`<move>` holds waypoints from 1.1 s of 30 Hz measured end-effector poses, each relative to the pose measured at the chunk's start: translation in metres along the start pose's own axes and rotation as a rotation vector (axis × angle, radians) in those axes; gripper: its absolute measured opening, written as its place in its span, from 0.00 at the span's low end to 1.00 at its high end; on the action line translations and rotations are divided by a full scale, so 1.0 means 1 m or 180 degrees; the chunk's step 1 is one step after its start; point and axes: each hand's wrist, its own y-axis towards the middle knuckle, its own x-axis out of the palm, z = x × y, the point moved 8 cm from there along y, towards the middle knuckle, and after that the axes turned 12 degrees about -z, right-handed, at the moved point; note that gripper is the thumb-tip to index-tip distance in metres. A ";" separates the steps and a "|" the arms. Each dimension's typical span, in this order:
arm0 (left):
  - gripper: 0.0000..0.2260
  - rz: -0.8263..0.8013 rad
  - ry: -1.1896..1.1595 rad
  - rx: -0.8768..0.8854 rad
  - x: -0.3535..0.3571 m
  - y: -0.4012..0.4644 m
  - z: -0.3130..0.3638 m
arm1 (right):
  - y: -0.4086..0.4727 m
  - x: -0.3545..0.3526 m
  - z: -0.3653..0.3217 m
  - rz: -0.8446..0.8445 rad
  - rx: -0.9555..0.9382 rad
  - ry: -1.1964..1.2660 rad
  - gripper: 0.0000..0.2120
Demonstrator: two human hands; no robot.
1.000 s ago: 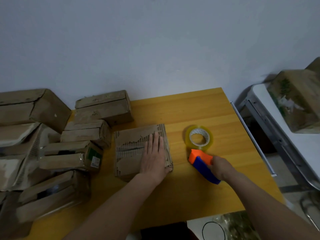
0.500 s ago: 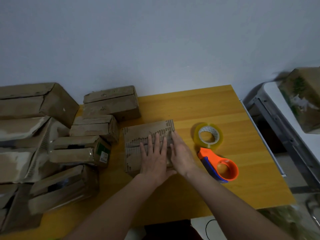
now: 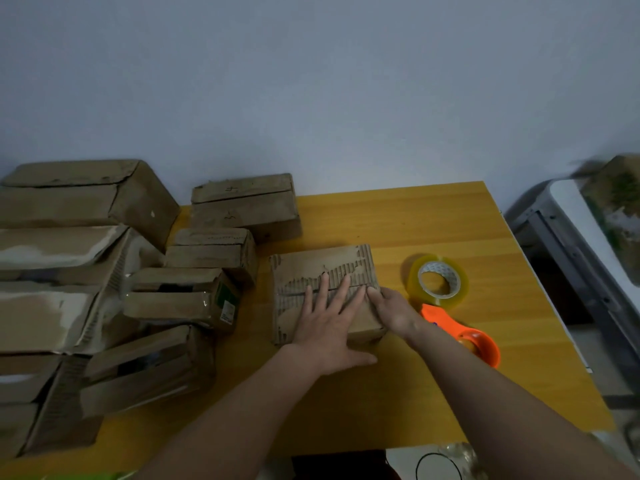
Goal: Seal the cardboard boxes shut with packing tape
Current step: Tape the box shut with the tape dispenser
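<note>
Your one head camera looks forward and steeply down from close above the yellow worktop [image 3: 433, 216], facing the wall [image 3: 311, 81] behind it.

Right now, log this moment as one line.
left hand flat on box | right hand at box edge | tape dispenser on table

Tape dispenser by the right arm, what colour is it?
Orange tape dispenser, seen in the head view.
</note>
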 end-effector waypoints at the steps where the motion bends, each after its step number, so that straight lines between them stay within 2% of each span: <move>1: 0.45 0.0041 0.0013 0.0078 -0.001 -0.003 -0.004 | -0.001 -0.003 0.001 0.0016 0.0129 -0.0135 0.22; 3: 0.40 0.0222 0.0105 0.0025 -0.006 -0.014 -0.017 | -0.009 -0.012 -0.009 0.0566 0.0093 -0.0900 0.24; 5: 0.36 0.0418 0.0187 -0.0326 -0.009 -0.027 -0.036 | -0.027 0.000 -0.036 0.1034 -0.0544 -0.1968 0.29; 7: 0.33 0.0405 0.0012 -0.0719 -0.003 -0.038 -0.058 | -0.037 0.030 -0.048 0.0842 -0.0963 -0.2910 0.38; 9: 0.33 0.0363 -0.0664 -0.0839 0.009 -0.046 -0.072 | -0.031 0.043 -0.040 0.0694 -0.0800 -0.3397 0.48; 11: 0.34 0.0576 -0.1822 -0.0676 0.013 -0.050 -0.077 | -0.024 0.045 -0.037 0.0768 -0.0627 -0.3494 0.51; 13: 0.32 0.0830 -0.2943 -0.0555 0.013 -0.051 -0.084 | -0.022 0.055 -0.039 0.0757 -0.0575 -0.3493 0.49; 16: 0.26 0.0816 -0.3698 -0.0667 0.019 -0.046 -0.099 | -0.015 0.087 -0.046 0.0604 -0.0749 -0.3541 0.45; 19: 0.23 0.0727 -0.3854 -0.0767 0.023 -0.042 -0.107 | -0.011 0.104 -0.059 0.0539 -0.0966 -0.3647 0.41; 22: 0.22 0.0745 -0.3855 -0.0748 0.020 -0.042 -0.109 | -0.011 0.125 -0.070 0.0203 -0.1420 -0.3891 0.30; 28: 0.19 0.0762 -0.3528 -0.0624 0.017 -0.045 -0.104 | -0.013 0.106 -0.070 -0.0229 -0.1679 -0.3832 0.30; 30: 0.18 0.0684 -0.3477 -0.0738 0.018 -0.045 -0.104 | -0.012 0.080 -0.060 0.0035 -0.1393 -0.3848 0.34; 33: 0.18 0.0591 -0.3456 -0.0893 0.021 -0.044 -0.107 | -0.012 0.043 -0.041 0.0768 -0.0660 -0.3658 0.39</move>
